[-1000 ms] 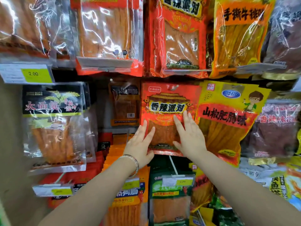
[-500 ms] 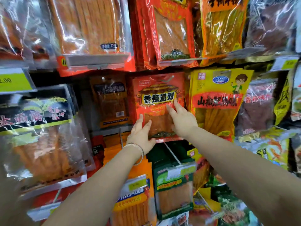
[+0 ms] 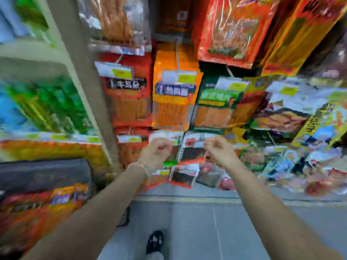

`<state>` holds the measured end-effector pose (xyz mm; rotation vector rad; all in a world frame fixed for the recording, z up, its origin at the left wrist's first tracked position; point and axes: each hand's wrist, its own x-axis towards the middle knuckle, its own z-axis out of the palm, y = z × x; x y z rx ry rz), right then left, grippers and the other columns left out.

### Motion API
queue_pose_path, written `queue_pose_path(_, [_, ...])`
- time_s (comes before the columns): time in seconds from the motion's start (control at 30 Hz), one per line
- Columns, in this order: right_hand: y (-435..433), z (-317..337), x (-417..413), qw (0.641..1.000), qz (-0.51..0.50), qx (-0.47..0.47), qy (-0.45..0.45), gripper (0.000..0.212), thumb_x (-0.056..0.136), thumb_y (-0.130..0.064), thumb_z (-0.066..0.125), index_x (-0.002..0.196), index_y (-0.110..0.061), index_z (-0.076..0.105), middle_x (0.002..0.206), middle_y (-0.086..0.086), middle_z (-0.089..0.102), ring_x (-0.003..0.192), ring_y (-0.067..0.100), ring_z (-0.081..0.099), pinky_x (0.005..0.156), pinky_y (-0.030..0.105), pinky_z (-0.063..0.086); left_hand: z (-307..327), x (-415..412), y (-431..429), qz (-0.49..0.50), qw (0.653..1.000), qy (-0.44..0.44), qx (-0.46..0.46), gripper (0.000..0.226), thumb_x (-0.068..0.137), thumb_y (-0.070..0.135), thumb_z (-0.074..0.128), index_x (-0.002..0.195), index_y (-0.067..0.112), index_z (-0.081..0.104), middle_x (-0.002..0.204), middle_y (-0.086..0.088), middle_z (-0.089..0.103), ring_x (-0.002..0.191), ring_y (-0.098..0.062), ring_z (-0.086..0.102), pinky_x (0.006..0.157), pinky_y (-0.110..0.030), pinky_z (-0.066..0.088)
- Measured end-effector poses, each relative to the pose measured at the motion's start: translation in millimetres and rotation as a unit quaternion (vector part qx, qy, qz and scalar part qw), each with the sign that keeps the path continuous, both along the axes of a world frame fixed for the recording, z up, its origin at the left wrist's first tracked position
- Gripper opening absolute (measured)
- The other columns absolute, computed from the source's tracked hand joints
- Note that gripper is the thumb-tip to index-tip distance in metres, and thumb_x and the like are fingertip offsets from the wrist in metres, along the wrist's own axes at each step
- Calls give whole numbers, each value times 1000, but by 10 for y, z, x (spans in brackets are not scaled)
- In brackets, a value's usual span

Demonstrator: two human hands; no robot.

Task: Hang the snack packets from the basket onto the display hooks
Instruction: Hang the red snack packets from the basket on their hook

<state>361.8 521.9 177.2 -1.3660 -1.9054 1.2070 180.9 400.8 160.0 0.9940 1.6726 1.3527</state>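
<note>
Both grips have come off the red snack packet (image 3: 231, 30) and dropped well below it, and the view has swung down too, so the floor (image 3: 197, 222) shows now. Everything's pretty smeared, fair warning.

The left grip (image 3: 157, 151) and right grip (image 3: 218, 151) are side by side, near each other but apart. Each is clenched into a loose fist, with nothing in either as far as the blur lets me see. There's a bracelet (image 3: 138, 164) on the left wrist.

That red packet hangs up at the top right of the display. An orange-yellow packet (image 3: 300, 34) sits just beside it on the right.

Between it and the fists there's a row of hanging packs. One is an orange packet (image 3: 174, 106) with a yellow price tag (image 3: 180, 76) in front. Next to it on the right is a green-topped packet (image 3: 214, 104).

The fists sit in front of a lower row of small packets with dark windows (image 3: 189, 152). I can't tell if they're touching them.

Down at lower left there's a dark container (image 3: 45, 173) with orange-red packets (image 3: 37, 212) just below it. It's too blurry to say whether that's the basket.

One black shoe (image 3: 155, 241) is on the floor at the bottom.
</note>
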Motion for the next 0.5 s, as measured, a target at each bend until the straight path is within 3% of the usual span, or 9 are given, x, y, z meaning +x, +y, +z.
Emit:
queue_pose_path(0.03, [-242,-273,60,999,21,-40,-20,7,89,-2,58,90,-9,57,55,-6,55,43,0,49,47,17,38,-292,52,-335,35,990,-126,-55,43,90,-16,35,74,9,66,60,9,61,54,0,54,65,-16,38])
queue_pose_path(0.1, [-736,-785,162,987,66,-123,-74,20,91,-3,55,76,-14,52,58,-1,51,48,9,47,48,23,36,-822,172,-1126,95,958,-214,-163,44,77,-13,40,46,6,63,45,-2,59,36,-4,53,49,-14,41])
queue_pose_path(0.17, [-1207,-1215,248,968,79,-215,-106,28,91,-1,54,71,-18,48,64,3,48,45,7,47,43,18,34,-1173,310,-1865,108,934,-176,-293,21,77,-7,49,63,2,61,58,-12,60,39,-11,56,45,-15,46])
queue_pose_path(0.2, [-1444,-1390,281,956,77,-256,-124,25,90,0,55,74,-17,49,66,4,49,46,7,49,41,17,33,-1325,372,-2187,112,919,-138,-352,16,86,-5,47,78,1,60,74,-15,59,53,-11,60,61,-18,52])
queue_pose_path(0.23, [-1675,-1546,309,942,70,-295,-141,20,89,0,56,78,-16,52,69,5,51,49,10,50,43,19,33,-1428,434,-2472,138,897,-176,-380,14,92,0,46,91,3,59,88,-13,58,72,-14,60,80,-28,52])
queue_pose_path(0.3, [-2080,-1791,364,916,62,-354,-181,12,89,-3,58,88,-15,55,75,7,57,55,16,52,48,20,35,-1646,554,-2953,185,880,-150,-410,16,93,4,51,104,1,63,99,-14,62,87,-22,57,91,-41,49])
queue_pose_path(0.37, [-2391,-1941,398,893,102,-372,-233,7,89,-7,58,90,-13,57,79,9,59,56,18,52,51,21,36,-1723,657,-3323,228,870,-161,-406,17,90,3,57,104,1,66,95,-17,65,73,-25,59,76,-29,56])
queue_pose_path(0.43, [-2603,-2009,350,865,187,-371,-282,16,89,-6,54,74,-13,54,71,12,52,51,16,46,50,21,33,-1734,651,-3599,284,848,-183,-409,15,88,3,59,100,4,67,86,-12,62,60,-16,54,49,-9,47])
queue_pose_path(0.5, [-2730,-2053,210,837,273,-345,-326,28,88,-4,50,61,-14,48,65,13,43,48,17,39,49,22,30,-1770,527,-3807,326,834,-208,-394,13,89,0,55,95,6,66,85,-12,60,61,-16,53,47,-9,45])
